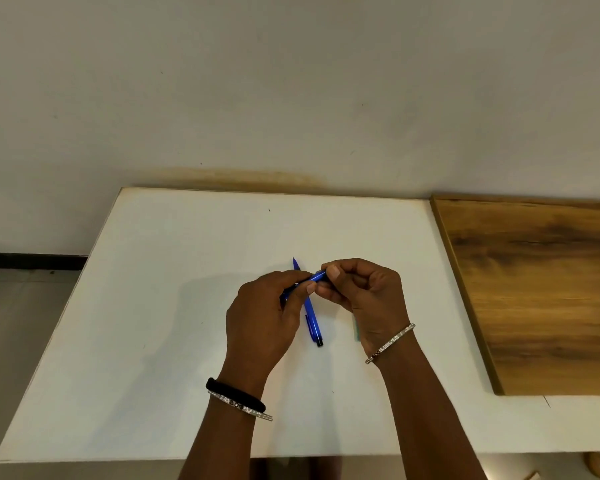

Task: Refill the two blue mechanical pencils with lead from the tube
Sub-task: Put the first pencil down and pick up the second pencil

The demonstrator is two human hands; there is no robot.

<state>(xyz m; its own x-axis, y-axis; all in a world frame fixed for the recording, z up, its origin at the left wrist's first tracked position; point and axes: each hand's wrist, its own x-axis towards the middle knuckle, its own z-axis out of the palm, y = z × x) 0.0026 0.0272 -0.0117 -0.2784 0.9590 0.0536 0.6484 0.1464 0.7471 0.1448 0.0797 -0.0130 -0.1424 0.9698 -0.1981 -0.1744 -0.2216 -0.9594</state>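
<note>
Gripping one blue pencil (317, 277) in the left hand (267, 313), pinching its end with the right hand (364, 296). Below, flat on the table (153, 306), a second pencil (312, 323): two in all.

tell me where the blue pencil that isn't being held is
The loose pencil lies on the white table, centre of the head view, between the left hand and right hand, under the held pencil.
</note>
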